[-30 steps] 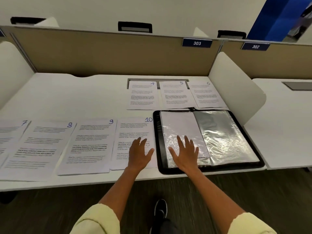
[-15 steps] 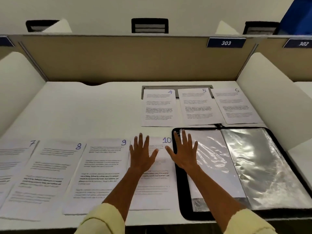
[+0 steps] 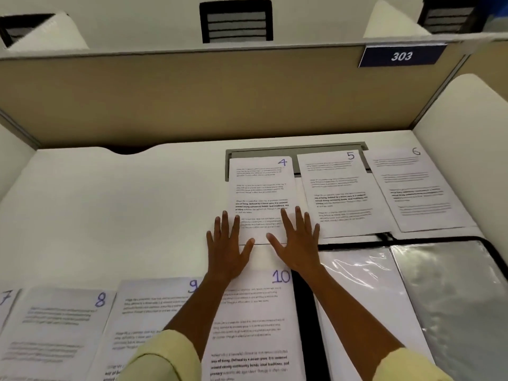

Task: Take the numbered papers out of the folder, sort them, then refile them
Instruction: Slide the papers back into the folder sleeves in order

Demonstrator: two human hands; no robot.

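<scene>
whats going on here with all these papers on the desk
A person is sorting numbered papers taken out of a folder. Both hands, the left hand and the right hand, are spread flat at the near edge of sheet 4, which lies in a far row with sheet 5 and sheet 6. Sheets 7 to 10 form a nearer row. The open folder of clear sleeves lies to the right.

Sheets 4 (image 3: 261,188), 5 (image 3: 342,188), 6 (image 3: 417,188) lay flat in far row; 7 (image 3: 5,301), 8 (image 3: 55,334), 9 (image 3: 148,312), 10 (image 3: 253,325) in near row; black folder (image 3: 305,312) lay open at right, clear sleeves showing.
</scene>
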